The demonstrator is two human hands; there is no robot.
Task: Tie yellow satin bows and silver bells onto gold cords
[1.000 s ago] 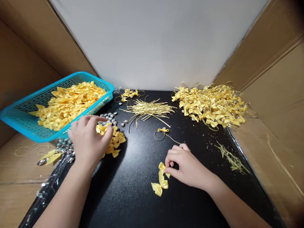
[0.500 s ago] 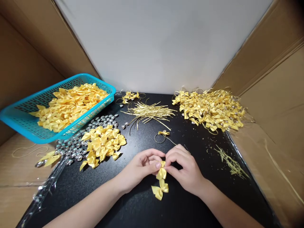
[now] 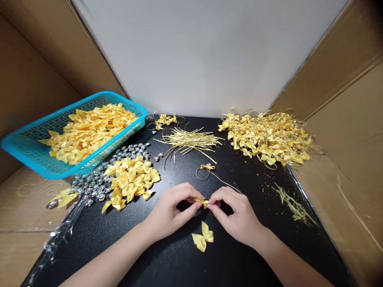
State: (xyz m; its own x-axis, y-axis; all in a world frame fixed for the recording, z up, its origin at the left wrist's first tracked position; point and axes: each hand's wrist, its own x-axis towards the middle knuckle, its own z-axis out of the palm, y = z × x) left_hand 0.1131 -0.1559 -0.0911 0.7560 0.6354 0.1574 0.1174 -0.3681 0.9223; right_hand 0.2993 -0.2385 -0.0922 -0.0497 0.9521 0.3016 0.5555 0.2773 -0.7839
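Between my two hands a yellow ribbon bow (image 3: pixel 205 203) is stretched sideways. My left hand (image 3: pixel 176 205) pinches its left end with thumb and forefinger, and my right hand (image 3: pixel 231 209) pinches the right end. A second yellow bow (image 3: pixel 203 237) lies loose on the black table just below them. Beyond my hands rests a bow with a gold cord loop and a silver bead (image 3: pixel 207 167). A loose gold cord (image 3: pixel 223 181) runs from near it toward my right hand.
A blue basket (image 3: pixel 44 173) full of yellow bows stands at left, near silver beads (image 3: pixel 97 181) and a bow pile (image 3: pixel 131 179). Gold cords (image 3: pixel 191 140) lie centrally. Looped bows (image 3: pixel 266 137) heap at back right, with cord scraps (image 3: pixel 295 205) nearer. Cardboard walls (image 3: pixel 344 83) flank the table.
The held bow has turned from hanging downward to lying level between my fingertips. My left hand has shifted its grip to the bow's left end. The lower bow stays put.
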